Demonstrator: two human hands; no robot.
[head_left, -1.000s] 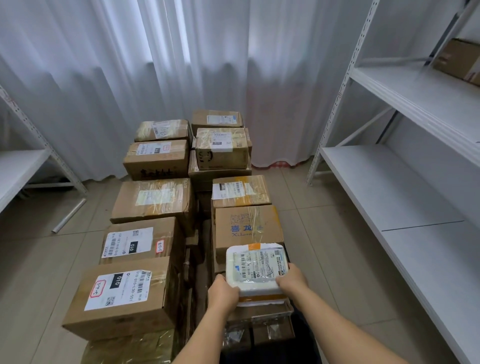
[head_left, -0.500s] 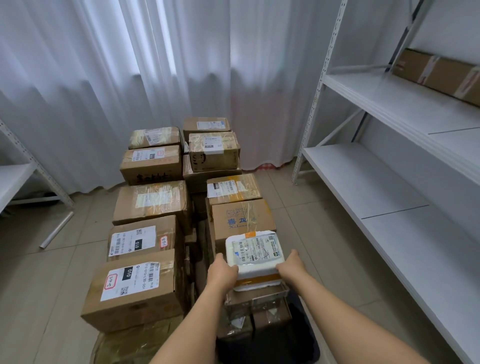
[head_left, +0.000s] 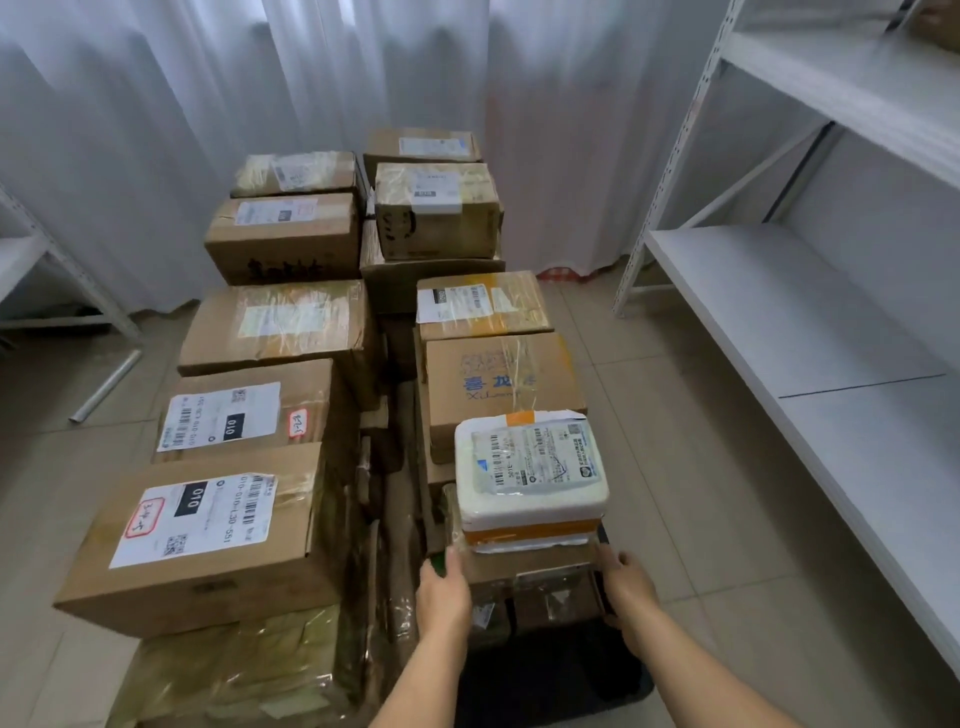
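My left hand (head_left: 442, 592) touched the left side of the taped brown cardboard box (head_left: 524, 569), but I couldn't tell its grip. My right hand (head_left: 626, 587) had fingers curled round the right edge. Lifted tilted, the white foam parcel (head_left: 530, 499) resting on top could slide off.

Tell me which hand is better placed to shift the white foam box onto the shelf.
Right, probably. The right hand holds the brown box under the white foam box on the side facing the shelf; the left hand is on the far side.
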